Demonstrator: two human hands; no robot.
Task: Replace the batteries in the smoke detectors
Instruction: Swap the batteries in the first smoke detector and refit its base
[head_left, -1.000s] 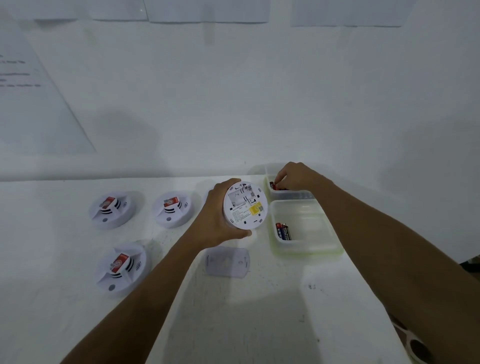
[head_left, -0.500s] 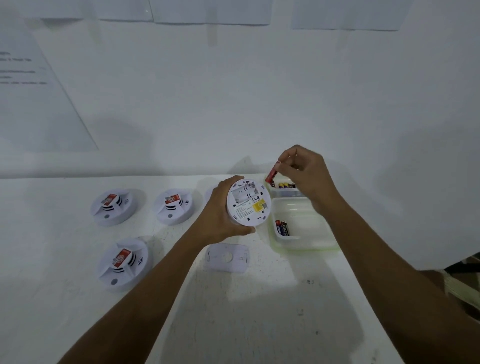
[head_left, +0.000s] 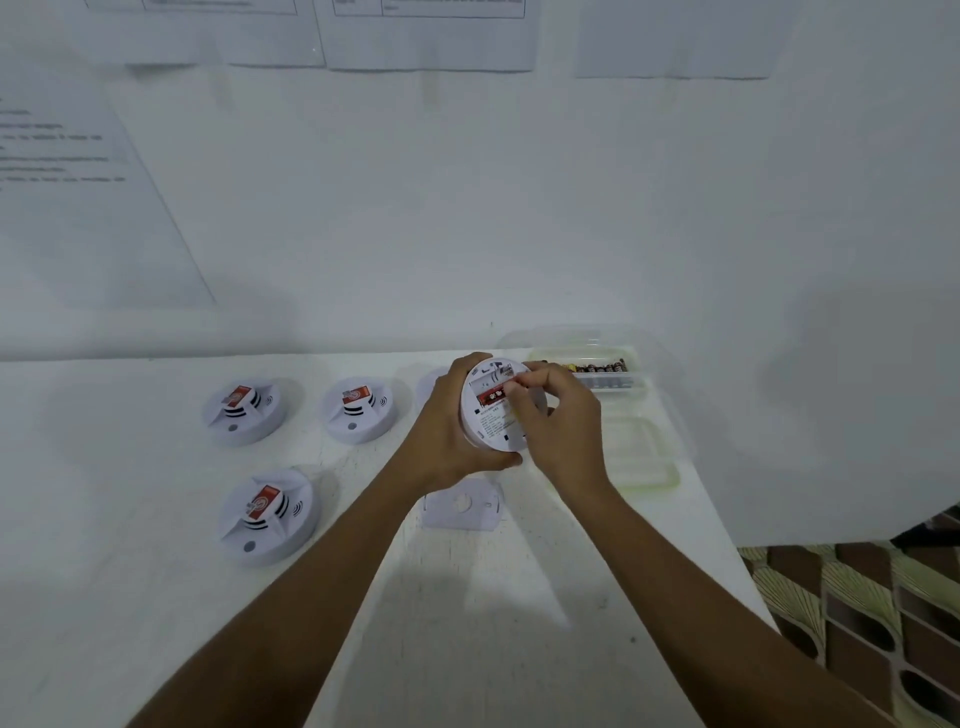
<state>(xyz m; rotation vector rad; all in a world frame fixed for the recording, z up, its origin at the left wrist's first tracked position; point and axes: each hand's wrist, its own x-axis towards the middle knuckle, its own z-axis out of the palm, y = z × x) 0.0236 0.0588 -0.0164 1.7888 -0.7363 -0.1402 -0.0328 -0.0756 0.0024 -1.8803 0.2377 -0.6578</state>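
Two grips, the person's bare hands, meet over the far middle of the table (head_left: 467, 639) in the head view. The left grip (head_left: 445, 432) is wrapped around the held smoke detector (head_left: 492, 422), fingers over its far edge and thumb under its near edge. The detector is lifted off the table and tilted so that its labelled back faces the camera. The right grip (head_left: 565, 427) sits against the detector's right side, its fingers curled. Its fingertips (head_left: 521, 385) pinch the right end of a red battery (head_left: 492, 399), which lies crosswise in the open compartment on the back.

Just beyond the right grip stands a clear far container (head_left: 587, 385) with a row of spare batteries (head_left: 602, 367) lying in it. A second clear near container (head_left: 647, 460) sits just to that grip's right; its contents are hidden by the hand.

Directly below both grips, nearer the person, a flat white mounting plate (head_left: 462, 505) lies on the table. Well to the left of the left grip two smoke detectors rest face up, the far-left detector (head_left: 243, 411) and the middle detector (head_left: 357, 409). A third, the near detector (head_left: 267, 518), lies left of and nearer than that grip. Each carries a red tag on top.

Behind the left grip's knuckles a white rounded object (head_left: 431, 385) shows only in part.
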